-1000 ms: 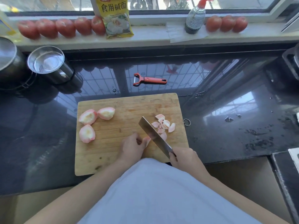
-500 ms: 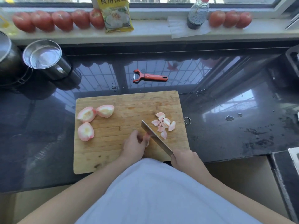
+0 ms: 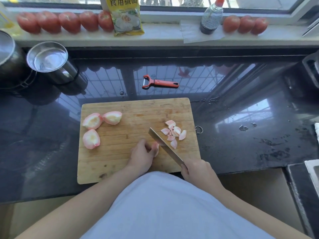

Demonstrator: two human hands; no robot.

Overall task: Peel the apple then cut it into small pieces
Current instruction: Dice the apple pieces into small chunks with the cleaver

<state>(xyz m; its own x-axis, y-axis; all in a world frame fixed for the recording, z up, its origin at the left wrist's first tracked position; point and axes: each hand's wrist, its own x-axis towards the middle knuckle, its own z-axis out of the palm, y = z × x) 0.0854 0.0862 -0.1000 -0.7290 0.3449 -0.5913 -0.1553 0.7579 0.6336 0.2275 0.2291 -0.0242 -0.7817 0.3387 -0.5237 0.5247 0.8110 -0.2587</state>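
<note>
Left hand (image 3: 141, 156) on the wooden cutting board (image 3: 120, 163), fingers curled in a grip pinching the apple piece (image 3: 156, 149) under the blade. Right hand (image 3: 196, 171) at the near right edge of the board, grip wrapped round the handle of the knife (image 3: 164, 145), blade angled far-left beside the left fingertips. Small cut pieces (image 3: 173, 133) just right of the blade. Three peeled apple quarters (image 3: 96, 126) on the board's left side. Red peeler (image 3: 159, 82) on the dark surface (image 3: 241, 144) beyond the board. Steel cup (image 3: 51, 62) far left; row of tomatoes (image 3: 65, 21) on the windowsill.
</note>
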